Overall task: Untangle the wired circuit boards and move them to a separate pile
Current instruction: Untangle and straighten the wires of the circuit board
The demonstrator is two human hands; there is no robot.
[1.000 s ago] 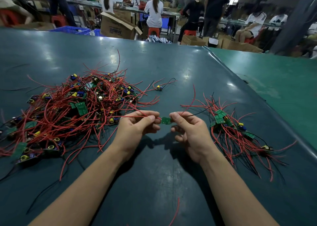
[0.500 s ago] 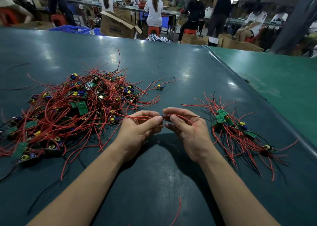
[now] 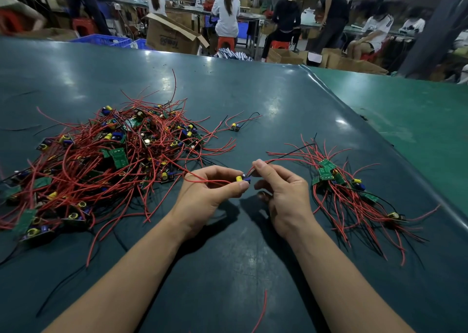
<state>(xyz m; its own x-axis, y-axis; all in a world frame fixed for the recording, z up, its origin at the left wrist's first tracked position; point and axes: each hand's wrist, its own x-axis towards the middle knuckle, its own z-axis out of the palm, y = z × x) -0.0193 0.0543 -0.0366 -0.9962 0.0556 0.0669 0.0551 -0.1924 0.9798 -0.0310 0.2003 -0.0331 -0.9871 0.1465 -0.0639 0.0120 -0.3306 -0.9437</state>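
- Head view: we've got one small circuit board (image 3: 243, 178) up between both hands, above the dark green table (image 3: 253, 92), midway between the tangled pile (image 3: 106, 160) and the sorted pile (image 3: 354, 196).
- Our left hand (image 3: 210, 196) pinches the board at its yellow and blue parts, a red wire (image 3: 202, 180) looping back under the fingers.
- Our right hand (image 3: 283, 196) pinches another red lead (image 3: 278, 160) right by the board.
- Light little thing, we'd judge; stiff board, floppy springy wires that snag.
- Best hold is the board's edges, not the solder joints. Tugging a lead could tear it loose.
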